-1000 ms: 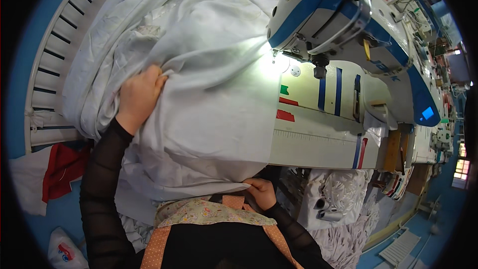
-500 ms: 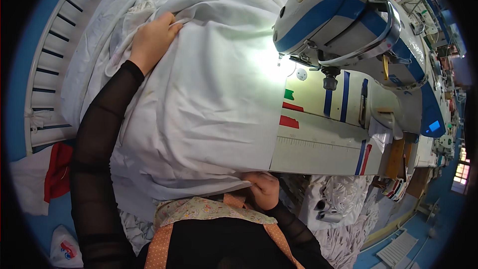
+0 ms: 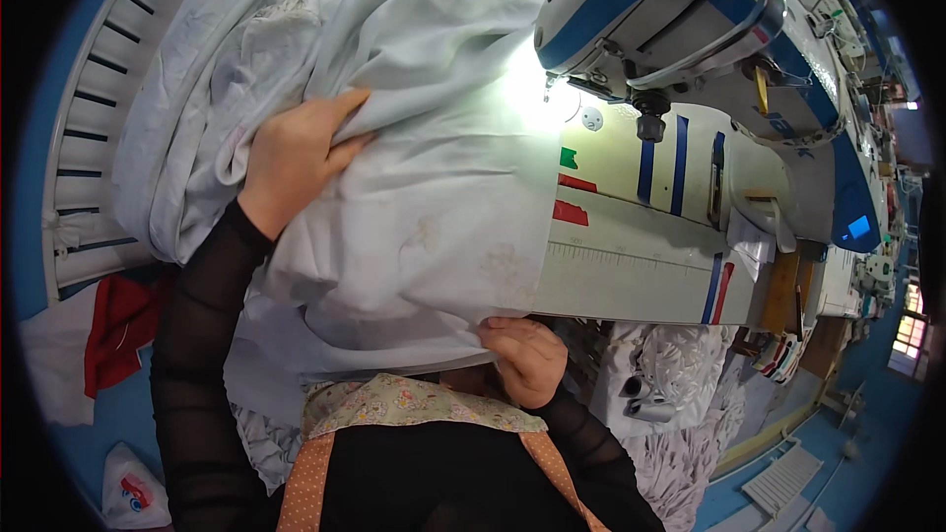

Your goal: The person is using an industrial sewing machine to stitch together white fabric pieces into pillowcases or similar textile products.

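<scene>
Fingers of the left hand [image 3: 299,160]: thumb and forefinger parted, with a fold of the white cloth [image 3: 394,187] lying between them; I cannot make out the remaining fingers. Right hand [image 3: 530,359]: thumb and fingertips pinch the near edge of the cloth, close to its right corner.

Head view, sole view. Change over the last half second: the left hand has come back toward the body, its grasp now looser; the right hand stays at the near edge. Faint tan marks [image 3: 424,232] now show on the cloth between the hands; stain or pattern, I cannot tell. Judgement: the left handhold is being renewed while the right keeps the edge in place.

Position: the cloth lies under the left palm and to the right of its fingertips. Its right edge crosses the machine bed [image 3: 641,281], from the glow below the sewing machine head [image 3: 626,15] to near the right fingers.
</scene>
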### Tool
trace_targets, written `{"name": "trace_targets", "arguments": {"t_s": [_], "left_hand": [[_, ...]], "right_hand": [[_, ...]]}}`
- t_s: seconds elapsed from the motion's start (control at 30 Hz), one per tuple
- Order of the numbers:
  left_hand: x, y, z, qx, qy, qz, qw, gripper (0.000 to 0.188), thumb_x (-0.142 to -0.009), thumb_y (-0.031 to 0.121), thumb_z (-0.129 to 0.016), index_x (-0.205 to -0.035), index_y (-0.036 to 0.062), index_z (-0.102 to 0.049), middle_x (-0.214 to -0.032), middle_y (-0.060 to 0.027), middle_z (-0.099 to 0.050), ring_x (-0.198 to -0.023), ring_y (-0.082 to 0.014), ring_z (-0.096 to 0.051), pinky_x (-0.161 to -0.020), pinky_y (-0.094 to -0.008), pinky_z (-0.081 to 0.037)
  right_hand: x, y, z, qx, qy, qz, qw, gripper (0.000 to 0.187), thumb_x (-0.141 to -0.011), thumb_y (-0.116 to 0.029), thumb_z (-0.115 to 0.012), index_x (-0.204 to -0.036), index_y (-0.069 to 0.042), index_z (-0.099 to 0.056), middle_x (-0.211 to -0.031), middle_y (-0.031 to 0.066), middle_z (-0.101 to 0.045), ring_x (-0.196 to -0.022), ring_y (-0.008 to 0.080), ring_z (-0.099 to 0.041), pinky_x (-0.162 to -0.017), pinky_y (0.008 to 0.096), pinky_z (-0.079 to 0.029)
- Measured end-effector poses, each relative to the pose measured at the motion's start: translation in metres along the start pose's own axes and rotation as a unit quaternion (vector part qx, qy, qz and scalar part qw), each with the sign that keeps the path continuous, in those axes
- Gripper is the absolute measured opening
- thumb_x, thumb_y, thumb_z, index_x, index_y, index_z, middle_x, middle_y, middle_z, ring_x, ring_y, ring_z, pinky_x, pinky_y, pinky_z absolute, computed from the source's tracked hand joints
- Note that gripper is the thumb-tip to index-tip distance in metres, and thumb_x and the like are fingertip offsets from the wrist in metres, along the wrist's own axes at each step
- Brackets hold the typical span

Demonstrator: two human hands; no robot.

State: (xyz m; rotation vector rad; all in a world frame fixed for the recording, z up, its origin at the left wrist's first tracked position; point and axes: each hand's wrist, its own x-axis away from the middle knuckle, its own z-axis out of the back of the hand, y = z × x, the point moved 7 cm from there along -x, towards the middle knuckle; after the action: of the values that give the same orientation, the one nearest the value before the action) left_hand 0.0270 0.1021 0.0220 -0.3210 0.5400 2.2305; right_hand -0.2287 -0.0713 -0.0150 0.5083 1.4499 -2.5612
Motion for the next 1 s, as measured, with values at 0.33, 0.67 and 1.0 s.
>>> {"name": "trace_targets", "arguments": {"t_s": [0.33, 0.67, 1.0], "left_hand": [[-0.062, -0.028, -0.017, -0.015, 0.038, -0.001, 0.999, 0.038, -0.083, 0.036, -0.068, -0.11, 0.0096, -0.065, -0.086, -0.0121, -0.069, -0.077, -0.0307, -0.065, -0.067, -0.0386, -0.052], [-0.117, -0.054, -0.041, -0.061, 0.062, -0.006, 0.996, 0.033, -0.088, 0.036, -0.061, -0.11, 0.0118, -0.065, -0.085, -0.0123, -0.069, -0.077, -0.0328, -0.066, -0.066, -0.0421, -0.052], [-0.178, -0.078, -0.055, -0.105, -0.002, 0.076, 0.992, 0.038, -0.089, 0.035, -0.061, -0.116, 0.0081, -0.058, -0.092, -0.0167, -0.068, -0.086, -0.0357, -0.065, -0.074, -0.0436, -0.051]], "right_hand": [[-0.033, -0.029, 0.011, 0.088, 0.011, 0.075, 0.993, 0.024, -0.064, 0.002, -0.069, -0.088, -0.002, -0.066, -0.088, 0.0087, -0.069, -0.087, 0.026, -0.07, -0.068, 0.0315, -0.055], [-0.079, -0.021, 0.028, 0.144, -0.018, 0.085, 0.986, 0.024, -0.063, 0.004, -0.067, -0.085, -0.005, -0.066, -0.088, 0.0064, -0.07, -0.086, 0.025, -0.069, -0.069, 0.0328, -0.053], [-0.136, -0.001, 0.034, 0.187, -0.092, 0.11, 0.972, 0.018, -0.067, -0.001, -0.065, -0.084, -0.006, -0.064, -0.085, 0.0075, -0.067, -0.082, 0.0262, -0.067, -0.066, 0.0359, -0.051]]}}
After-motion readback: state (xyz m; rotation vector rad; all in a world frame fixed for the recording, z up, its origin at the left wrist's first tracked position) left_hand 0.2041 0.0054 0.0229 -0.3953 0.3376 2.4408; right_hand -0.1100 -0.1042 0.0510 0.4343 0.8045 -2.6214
